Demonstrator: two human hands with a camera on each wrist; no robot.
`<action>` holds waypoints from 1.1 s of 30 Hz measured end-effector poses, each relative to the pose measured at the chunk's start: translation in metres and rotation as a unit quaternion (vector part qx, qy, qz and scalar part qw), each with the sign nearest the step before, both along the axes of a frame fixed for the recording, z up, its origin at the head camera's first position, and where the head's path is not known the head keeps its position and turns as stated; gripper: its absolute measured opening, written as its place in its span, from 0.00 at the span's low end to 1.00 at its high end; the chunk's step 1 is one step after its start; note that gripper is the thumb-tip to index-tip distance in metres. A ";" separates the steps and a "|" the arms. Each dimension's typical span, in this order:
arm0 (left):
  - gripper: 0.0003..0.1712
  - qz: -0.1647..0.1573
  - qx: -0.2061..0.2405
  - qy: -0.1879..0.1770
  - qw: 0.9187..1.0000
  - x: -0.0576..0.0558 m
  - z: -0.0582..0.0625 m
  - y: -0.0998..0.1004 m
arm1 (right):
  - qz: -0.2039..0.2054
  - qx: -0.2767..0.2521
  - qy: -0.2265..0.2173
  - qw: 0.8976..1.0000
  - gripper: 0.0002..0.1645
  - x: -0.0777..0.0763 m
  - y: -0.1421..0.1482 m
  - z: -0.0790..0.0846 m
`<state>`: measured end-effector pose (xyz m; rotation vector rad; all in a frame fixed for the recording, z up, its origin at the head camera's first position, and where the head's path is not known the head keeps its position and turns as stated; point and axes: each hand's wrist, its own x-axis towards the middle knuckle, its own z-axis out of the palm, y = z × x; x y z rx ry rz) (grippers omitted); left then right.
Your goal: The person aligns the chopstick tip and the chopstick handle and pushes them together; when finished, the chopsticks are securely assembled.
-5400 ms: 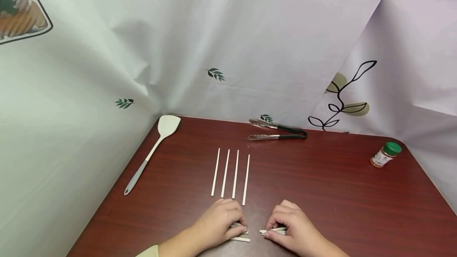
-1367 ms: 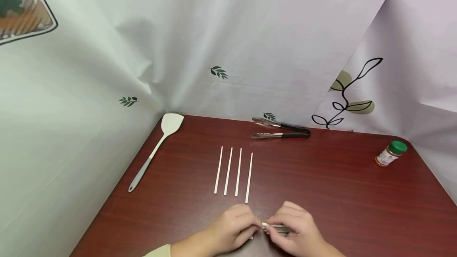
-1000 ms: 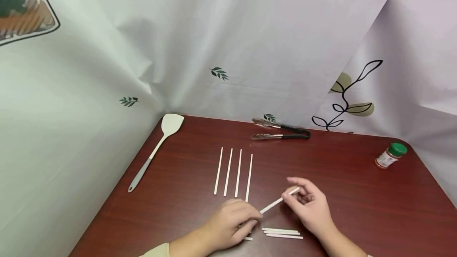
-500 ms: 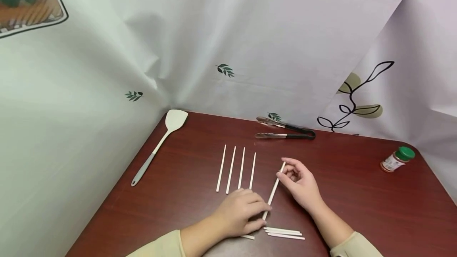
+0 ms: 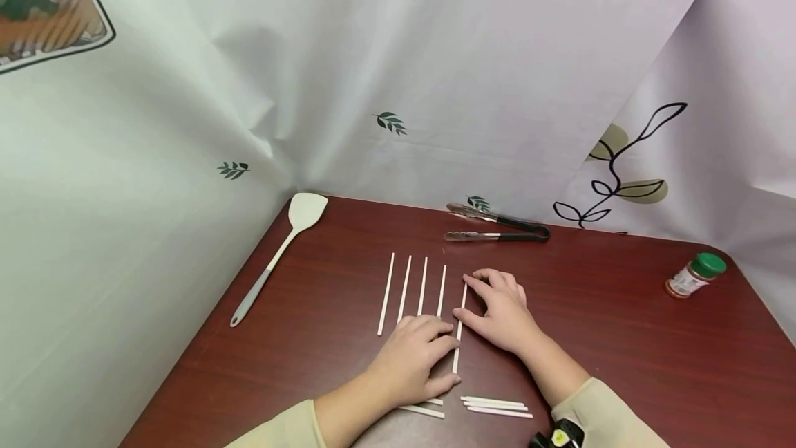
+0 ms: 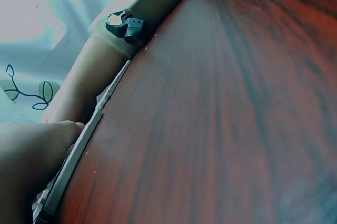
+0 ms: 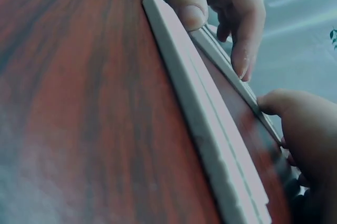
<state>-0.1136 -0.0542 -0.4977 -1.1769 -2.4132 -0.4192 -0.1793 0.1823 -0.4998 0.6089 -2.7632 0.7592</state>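
Observation:
A slim white stick (image 5: 456, 363) lies on the table, pointing away from me. My left hand (image 5: 410, 358) touches its near part from the left with fingertips and thumb spread along it. On the other side, my right hand (image 5: 500, 313) has its index fingertip at the far end and its thumb at mid-length. To the left runs a row of several similar sticks (image 5: 386, 296), partly covered by my left hand. A small bundle of sticks (image 5: 495, 405) lies crosswise nearer me, large in the right wrist view. More sticks (image 5: 423, 411) show beneath my left hand.
A white spatula with a grey handle (image 5: 251, 296) lies along the left edge of the dark red table (image 5: 591, 296). Metal tongs with black grips (image 5: 516, 236) lie at the back. A green-capped spice jar (image 5: 687, 282) stands at the far right. Printed white sheeting (image 5: 497, 88) encloses the table.
The right hand let go of the bundle and brought a single stick forward; that stick turned from slanted to in line with the row. The left hand moved slightly right and forward alongside it.

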 end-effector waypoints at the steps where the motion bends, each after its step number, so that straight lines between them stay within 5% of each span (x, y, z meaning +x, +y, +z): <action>1: 0.28 0.001 0.000 -0.001 1.000 0.000 0.000 0.000 | -0.001 -0.001 0.002 1.000 0.41 0.001 0.000 0.001; 7: 0.27 0.008 -0.008 0.004 1.000 0.000 0.001 0.002 | -0.005 0.002 0.017 1.000 0.37 0.008 -0.001 0.003; 16: 0.26 0.021 -0.018 -0.022 0.999 -0.005 0.001 0.002 | 0.010 0.033 0.017 0.999 0.44 0.010 -0.003 0.003; 33: 0.18 0.011 -0.008 -0.033 0.999 -0.009 0.003 0.002 | -0.002 0.011 0.017 1.000 0.34 0.006 -0.005 0.000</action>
